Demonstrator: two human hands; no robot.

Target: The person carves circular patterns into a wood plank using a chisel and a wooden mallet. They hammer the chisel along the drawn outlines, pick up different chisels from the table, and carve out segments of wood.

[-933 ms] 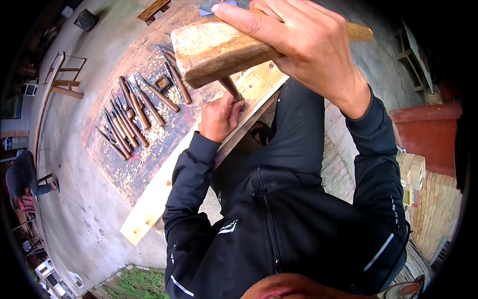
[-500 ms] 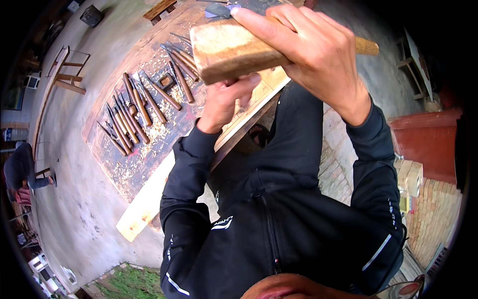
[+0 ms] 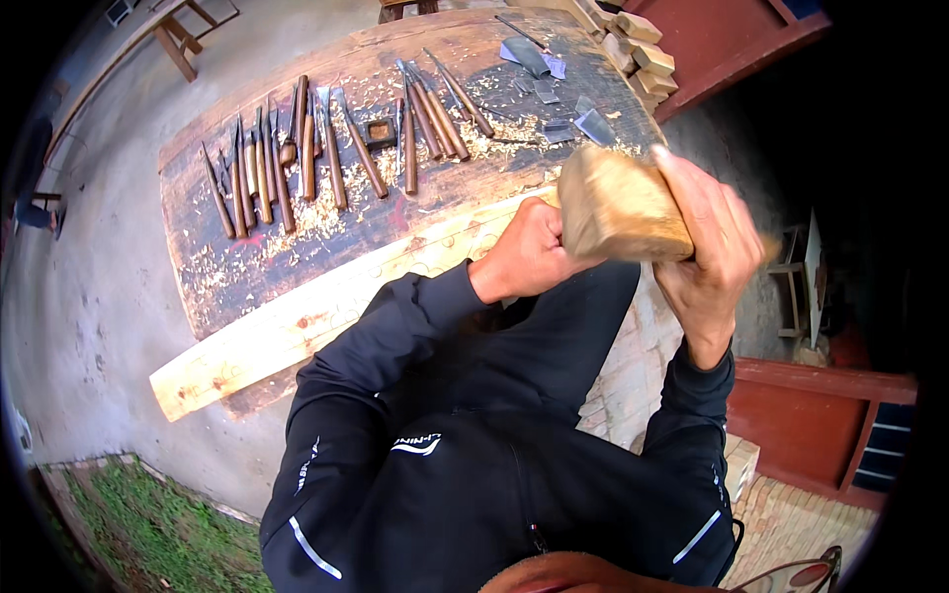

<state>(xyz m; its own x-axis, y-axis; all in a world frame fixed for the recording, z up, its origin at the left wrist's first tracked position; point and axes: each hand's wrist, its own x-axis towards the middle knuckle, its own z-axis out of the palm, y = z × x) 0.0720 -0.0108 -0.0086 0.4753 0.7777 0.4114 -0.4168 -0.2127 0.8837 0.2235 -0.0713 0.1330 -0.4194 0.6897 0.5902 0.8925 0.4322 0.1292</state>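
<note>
Just above the left hand (image 3: 529, 252), whose fingers clench a hidden chisel on the pale plank (image 3: 297, 331), the right hand (image 3: 712, 247) clamps a wooden mallet (image 3: 618, 208).

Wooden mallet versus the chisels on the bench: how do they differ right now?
The wooden mallet is a thick, pale block; the chisels are slim and dark-handled. The mallet is gripped in the right hand; the chisels lie untouched in a row amid shavings. Both are woodworking tools.
</note>
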